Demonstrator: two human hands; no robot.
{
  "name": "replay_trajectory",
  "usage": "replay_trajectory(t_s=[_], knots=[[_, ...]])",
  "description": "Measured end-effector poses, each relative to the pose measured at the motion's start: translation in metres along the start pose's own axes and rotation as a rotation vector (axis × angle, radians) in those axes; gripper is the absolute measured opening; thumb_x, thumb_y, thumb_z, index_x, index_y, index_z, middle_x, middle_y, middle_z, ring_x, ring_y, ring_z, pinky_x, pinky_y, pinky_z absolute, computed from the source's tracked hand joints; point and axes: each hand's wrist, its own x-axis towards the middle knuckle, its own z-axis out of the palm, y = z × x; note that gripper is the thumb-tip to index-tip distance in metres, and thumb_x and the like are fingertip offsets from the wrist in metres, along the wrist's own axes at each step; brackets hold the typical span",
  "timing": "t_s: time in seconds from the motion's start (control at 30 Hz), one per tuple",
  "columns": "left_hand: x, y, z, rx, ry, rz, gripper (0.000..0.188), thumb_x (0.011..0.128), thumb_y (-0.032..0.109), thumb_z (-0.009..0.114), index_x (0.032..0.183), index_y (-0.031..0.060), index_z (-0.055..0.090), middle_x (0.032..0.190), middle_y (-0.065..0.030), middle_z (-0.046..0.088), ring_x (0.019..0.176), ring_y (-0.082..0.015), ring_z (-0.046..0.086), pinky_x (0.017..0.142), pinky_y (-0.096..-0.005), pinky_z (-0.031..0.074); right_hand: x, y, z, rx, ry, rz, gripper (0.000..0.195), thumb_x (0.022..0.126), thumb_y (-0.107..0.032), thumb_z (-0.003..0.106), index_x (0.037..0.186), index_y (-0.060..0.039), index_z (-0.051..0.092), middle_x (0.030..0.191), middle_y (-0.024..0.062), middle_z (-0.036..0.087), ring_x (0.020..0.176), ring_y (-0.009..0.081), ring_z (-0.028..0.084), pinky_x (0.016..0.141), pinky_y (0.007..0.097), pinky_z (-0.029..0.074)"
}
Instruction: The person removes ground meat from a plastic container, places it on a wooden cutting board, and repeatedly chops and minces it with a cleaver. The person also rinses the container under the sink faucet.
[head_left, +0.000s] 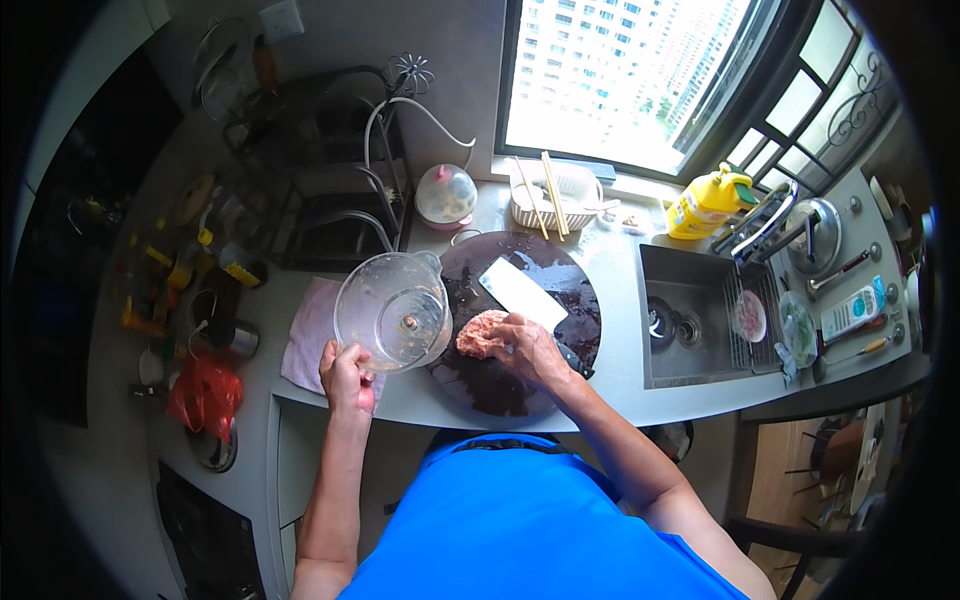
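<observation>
My left hand grips the near rim of a clear plastic mixing bowl, tilted so its inside faces me. Bits of food cling to its walls and around the small hub in its base. Over a round dark chopping board, my right hand holds a lump of minced meat, just right of the bowl. A cleaver lies flat on the board beyond that hand, its blade pointing away to the left. The cleaver's black handle is partly hidden by my right wrist.
A pink cloth lies left of the board. Behind stand an egg cooker and a basket with chopsticks. Right is a sink, with a yellow bottle behind it and a plate of meat on its rack.
</observation>
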Motion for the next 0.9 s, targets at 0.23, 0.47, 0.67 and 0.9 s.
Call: replay_trajectory(t_s=[0.23,0.47,0.67,0.9], knots=[[0.000,-0.007,0.006,-0.011,-0.025,-0.055,0.017,0.075,-0.005,0.048,0.076,0.0117,0.044,0.066,-0.0030,0.050,0.042,-0.0073,0.036,0.037,-0.0208,0.031,0.017,-0.051,0.021,0.062,0.170,-0.110,0.043,0.073,-0.034,0.081,0.089,-0.0022,0.058,0.075,0.0054,0.055,0.066,0.0110,0.052,0.057,0.0263,0.044],[0.008,-0.005,-0.002,0.065,-0.063,-0.046,0.019,0.073,-0.006,0.051,0.076,0.0107,0.042,0.061,-0.0028,0.049,0.041,-0.0087,0.037,0.037,-0.0233,0.030,0.034,-0.040,0.009,0.619,-0.024,0.313,0.027,0.086,-0.026,0.071,0.088,-0.0033,0.057,0.069,0.0003,0.058,0.060,0.0065,0.053,0.055,0.0229,0.047],[0.006,-0.011,-0.029,0.129,-0.072,0.013,0.018,0.075,-0.004,0.050,0.075,0.0127,0.043,0.063,-0.0023,0.049,0.040,-0.0089,0.038,0.034,-0.0206,0.029,0.028,-0.004,0.012,0.339,0.426,0.093,0.032,0.080,-0.023,0.075,0.078,-0.0018,0.051,0.068,0.0094,0.051,0.060,0.0185,0.051,0.056,0.0339,0.044],[-0.039,0.024,0.013,0.175,-0.025,0.160,0.019,0.072,-0.006,0.048,0.082,0.0098,0.044,0.065,-0.0005,0.046,0.040,-0.0063,0.034,0.034,-0.0184,0.027,-0.017,0.037,0.022,-0.313,0.083,0.124,0.024,0.078,-0.012,0.061,0.101,-0.0087,0.063,0.092,0.0169,0.051,0.087,0.0351,0.056,0.071,0.0443,0.047]])
